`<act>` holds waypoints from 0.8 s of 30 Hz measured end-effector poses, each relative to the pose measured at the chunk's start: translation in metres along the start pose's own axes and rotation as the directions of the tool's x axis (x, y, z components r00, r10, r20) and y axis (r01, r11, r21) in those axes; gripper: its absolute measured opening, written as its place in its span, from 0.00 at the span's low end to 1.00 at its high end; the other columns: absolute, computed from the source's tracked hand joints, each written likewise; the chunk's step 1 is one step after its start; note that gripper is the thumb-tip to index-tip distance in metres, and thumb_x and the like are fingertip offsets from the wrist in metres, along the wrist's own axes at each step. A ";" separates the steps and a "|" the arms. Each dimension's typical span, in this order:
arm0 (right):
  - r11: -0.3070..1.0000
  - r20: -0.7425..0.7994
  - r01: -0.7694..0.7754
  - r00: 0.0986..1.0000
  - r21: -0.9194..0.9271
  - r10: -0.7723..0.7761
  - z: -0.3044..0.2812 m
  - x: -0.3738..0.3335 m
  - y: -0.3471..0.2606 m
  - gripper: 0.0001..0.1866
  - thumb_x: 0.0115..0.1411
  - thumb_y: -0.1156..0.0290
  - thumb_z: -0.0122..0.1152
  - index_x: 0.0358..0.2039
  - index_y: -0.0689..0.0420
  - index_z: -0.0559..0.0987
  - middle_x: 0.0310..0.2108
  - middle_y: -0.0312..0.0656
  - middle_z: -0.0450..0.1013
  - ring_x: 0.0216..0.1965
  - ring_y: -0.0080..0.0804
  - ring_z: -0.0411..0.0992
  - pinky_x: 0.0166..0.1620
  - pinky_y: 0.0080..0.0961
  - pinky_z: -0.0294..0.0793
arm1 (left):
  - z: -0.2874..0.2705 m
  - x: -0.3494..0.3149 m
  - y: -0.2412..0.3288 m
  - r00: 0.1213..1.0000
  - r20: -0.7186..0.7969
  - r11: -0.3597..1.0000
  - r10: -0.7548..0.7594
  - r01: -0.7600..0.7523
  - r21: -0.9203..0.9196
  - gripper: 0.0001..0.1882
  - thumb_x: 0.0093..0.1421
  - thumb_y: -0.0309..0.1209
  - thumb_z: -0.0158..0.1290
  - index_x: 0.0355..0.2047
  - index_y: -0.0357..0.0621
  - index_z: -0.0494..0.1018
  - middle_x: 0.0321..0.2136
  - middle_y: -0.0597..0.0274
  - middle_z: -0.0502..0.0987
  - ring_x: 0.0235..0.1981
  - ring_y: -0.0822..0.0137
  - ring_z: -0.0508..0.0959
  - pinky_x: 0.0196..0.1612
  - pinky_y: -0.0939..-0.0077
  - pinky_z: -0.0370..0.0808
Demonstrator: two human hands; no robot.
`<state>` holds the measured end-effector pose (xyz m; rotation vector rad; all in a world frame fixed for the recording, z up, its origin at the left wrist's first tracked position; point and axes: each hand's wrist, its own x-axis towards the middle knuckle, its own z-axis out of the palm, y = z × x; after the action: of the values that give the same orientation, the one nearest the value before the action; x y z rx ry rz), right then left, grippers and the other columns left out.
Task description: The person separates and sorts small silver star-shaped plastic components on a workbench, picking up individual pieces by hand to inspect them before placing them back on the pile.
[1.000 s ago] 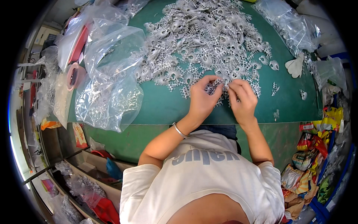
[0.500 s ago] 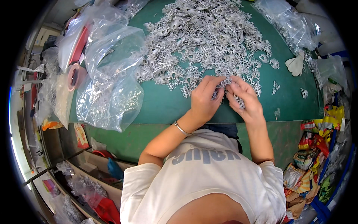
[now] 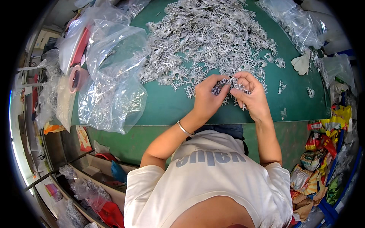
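Observation:
Close to the table's near edge, my left hand [image 3: 208, 95] and my right hand [image 3: 255, 99] face each other, both closed on one grey openwork piece [image 3: 230, 81]. It looks like small branched bits joined together, and some of it hangs down between the hands. My fingers cover much of it, so its full shape does not show. Just beyond my fingertips lies a big heap of similar grey pieces [image 3: 213, 41], some fan-shaped and some branched. A few loose ones, such as a small branched piece [image 3: 281, 86], lie right of the heap.
The green table [image 3: 171, 110] carries clear plastic bags [image 3: 112, 98] on the left, with a pink tape roll [image 3: 77, 78] beside them. Another clear bag [image 3: 292, 22] lies at the far right, near a pale leaf-shaped item [image 3: 301, 64]. Colourful packets [image 3: 313, 159] crowd the lower right.
My right hand's fingers have shifted and spread higher along the grey piece. More of the piece now shows hanging between my hands. My left hand stays nearly in place.

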<state>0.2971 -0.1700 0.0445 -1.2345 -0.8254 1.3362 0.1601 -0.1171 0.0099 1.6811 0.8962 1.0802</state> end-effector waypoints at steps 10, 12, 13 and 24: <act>0.923 -0.082 0.221 0.963 -0.317 -0.258 0.023 -0.014 0.000 0.23 0.41 0.81 0.69 0.38 0.61 0.67 0.23 0.33 0.69 0.27 0.15 0.67 0.29 0.13 0.67 | -0.007 0.000 -0.005 0.998 0.057 0.934 -0.010 0.030 -0.356 0.09 0.47 0.17 0.54 0.32 0.34 0.73 0.31 0.58 0.77 0.28 0.70 0.75 0.33 0.77 0.73; 0.907 -0.095 0.240 0.953 -0.346 -0.288 0.027 -0.017 0.001 0.23 0.41 0.80 0.69 0.37 0.61 0.67 0.23 0.34 0.69 0.27 0.15 0.66 0.29 0.13 0.67 | -0.007 -0.002 -0.004 0.986 -0.035 0.960 0.166 -0.169 -0.223 0.10 0.46 0.16 0.54 0.31 0.35 0.72 0.31 0.56 0.76 0.31 0.66 0.76 0.36 0.75 0.73; 0.901 -0.102 0.273 0.941 -0.338 -0.323 0.028 -0.017 0.004 0.24 0.41 0.80 0.69 0.37 0.62 0.67 0.23 0.34 0.68 0.26 0.15 0.66 0.29 0.12 0.66 | -0.007 -0.003 -0.001 0.972 -0.055 0.960 0.230 -0.235 -0.152 0.11 0.45 0.15 0.54 0.31 0.35 0.72 0.31 0.55 0.76 0.32 0.63 0.77 0.37 0.74 0.73; 1.000 -0.085 0.017 0.996 -0.002 -0.017 0.006 -0.008 -0.002 0.09 0.57 0.71 0.56 0.34 0.63 0.74 0.21 0.37 0.71 0.16 0.15 0.64 0.18 0.12 0.61 | -0.020 -0.003 0.023 0.904 0.159 0.880 -0.397 0.424 -0.215 0.06 0.50 0.26 0.58 0.28 0.37 0.75 0.17 0.65 0.73 0.14 0.81 0.69 0.16 0.85 0.66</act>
<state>0.2912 -0.1764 0.0491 -1.2738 -0.7756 1.2612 0.1427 -0.1209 0.0347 1.2568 0.9524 0.7628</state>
